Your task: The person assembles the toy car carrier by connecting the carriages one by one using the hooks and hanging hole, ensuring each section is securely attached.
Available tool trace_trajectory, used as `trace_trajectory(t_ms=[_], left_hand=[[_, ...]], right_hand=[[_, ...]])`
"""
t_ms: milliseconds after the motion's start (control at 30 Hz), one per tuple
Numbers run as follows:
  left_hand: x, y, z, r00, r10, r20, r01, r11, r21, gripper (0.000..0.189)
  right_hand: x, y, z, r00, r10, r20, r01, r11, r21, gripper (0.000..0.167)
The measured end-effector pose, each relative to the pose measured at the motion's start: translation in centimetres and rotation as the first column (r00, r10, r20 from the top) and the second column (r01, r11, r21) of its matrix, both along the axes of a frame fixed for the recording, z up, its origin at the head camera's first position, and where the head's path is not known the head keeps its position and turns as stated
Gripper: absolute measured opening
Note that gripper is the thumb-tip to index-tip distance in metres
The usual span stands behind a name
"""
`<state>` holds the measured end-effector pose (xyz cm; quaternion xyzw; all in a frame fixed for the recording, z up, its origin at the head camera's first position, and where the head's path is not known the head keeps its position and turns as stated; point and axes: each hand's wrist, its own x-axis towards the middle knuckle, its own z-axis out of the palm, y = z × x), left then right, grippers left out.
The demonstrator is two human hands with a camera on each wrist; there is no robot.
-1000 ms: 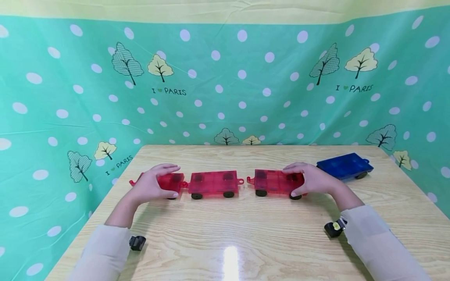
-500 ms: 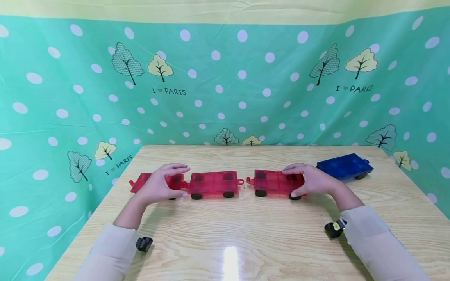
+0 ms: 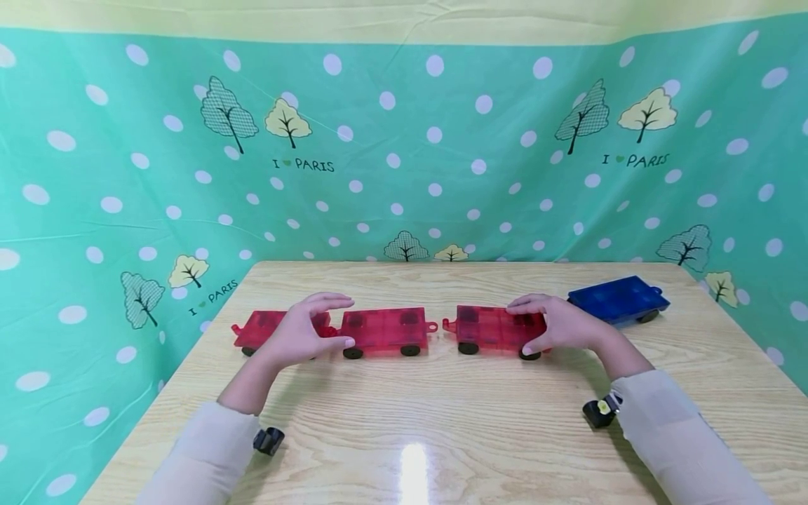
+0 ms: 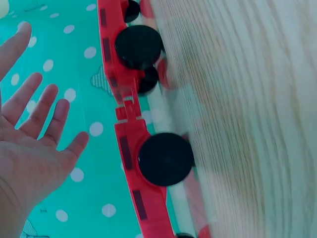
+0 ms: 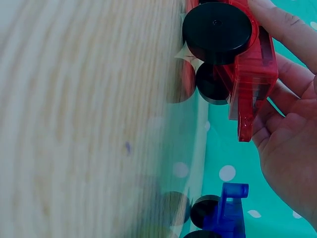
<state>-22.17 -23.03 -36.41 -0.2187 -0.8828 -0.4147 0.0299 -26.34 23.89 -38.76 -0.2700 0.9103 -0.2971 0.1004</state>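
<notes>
Three translucent red toy train cars with black wheels stand in a row on the table. The left car (image 3: 261, 326) and the middle car (image 3: 385, 328) are joined by a hook and loop (image 4: 130, 110). My left hand (image 3: 299, 337) hovers over this joint with fingers spread and nothing held, its palm apart from the cars in the left wrist view. My right hand (image 3: 562, 322) grips the right end of the third red car (image 3: 489, 328), thumb in front and fingers behind. A small gap separates that car's hook from the middle car's loop.
A blue toy car (image 3: 618, 300) stands at an angle at the back right, behind my right hand. The light wooden table (image 3: 467, 428) ends at a green dotted cloth (image 3: 435, 151). A camera is strapped to each wrist.
My left hand has slid right, from over the left car to the joint with the middle car. The cars and my right hand have stayed in place.
</notes>
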Motion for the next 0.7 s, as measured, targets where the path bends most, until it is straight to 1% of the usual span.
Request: trace_trajectory(t_ms=[300, 433, 567, 700], left_hand=[[-0.2, 1.8, 0.1, 1.000, -0.019, 0.001, 0.019, 0.999, 0.027, 0.058], [-0.4, 2.6, 0.1, 1.000, -0.026, 0.005, 0.026, 0.999, 0.035, 0.052], [-0.6, 3.4, 0.0, 0.999, -0.039, 0.015, 0.039, 0.999, 0.019, 0.047], [-0.9, 4.3, -0.1, 0.998, -0.062, 0.020, 0.063, 0.998, -0.015, 0.050]], right_hand=[[-0.1, -0.2, -0.2, 1.000, 0.014, 0.005, -0.014, 1.000, -0.006, 0.072], [-0.2, -0.3, -0.2, 1.000, 0.013, 0.005, -0.013, 1.000, -0.005, 0.072], [-0.2, -0.2, -0.1, 1.000, 0.008, 0.013, -0.008, 1.000, -0.007, 0.072], [-0.1, -0.2, -0.1, 1.000, 0.007, 0.021, -0.007, 1.000, -0.008, 0.072]])
